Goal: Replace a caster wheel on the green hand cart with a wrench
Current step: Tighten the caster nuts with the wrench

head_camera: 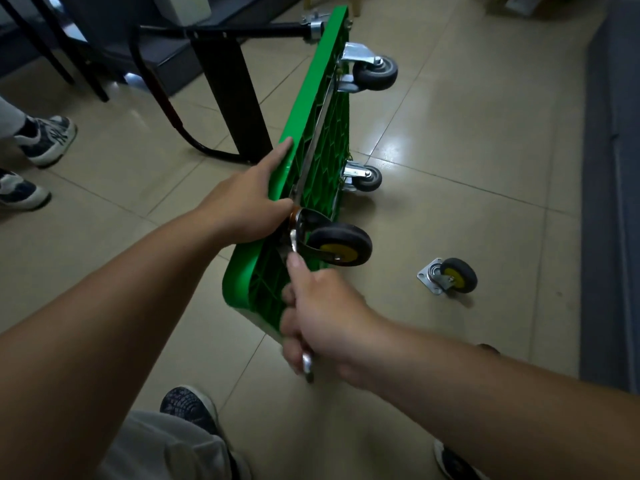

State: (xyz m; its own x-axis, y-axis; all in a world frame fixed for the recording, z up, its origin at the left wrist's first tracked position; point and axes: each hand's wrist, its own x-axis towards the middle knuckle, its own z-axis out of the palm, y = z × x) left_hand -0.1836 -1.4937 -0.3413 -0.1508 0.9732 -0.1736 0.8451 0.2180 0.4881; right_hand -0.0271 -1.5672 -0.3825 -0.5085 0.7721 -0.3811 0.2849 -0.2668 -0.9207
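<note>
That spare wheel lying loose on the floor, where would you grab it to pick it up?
Probably from above, pinching the black tyre of the loose caster: its rounded tread faces up, while the flat mounting plate leans low on its left, offering fingers little.

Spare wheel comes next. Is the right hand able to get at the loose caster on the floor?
Probably not yet: the right hand grips the wrench, though the floor to the loose caster lies bare.

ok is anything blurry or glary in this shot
Head view: dim overall; the right hand and wrench are motion-blurred; glare sits on the floor tiles right of the cart; wide-angle bowing shows at the edges.
</note>
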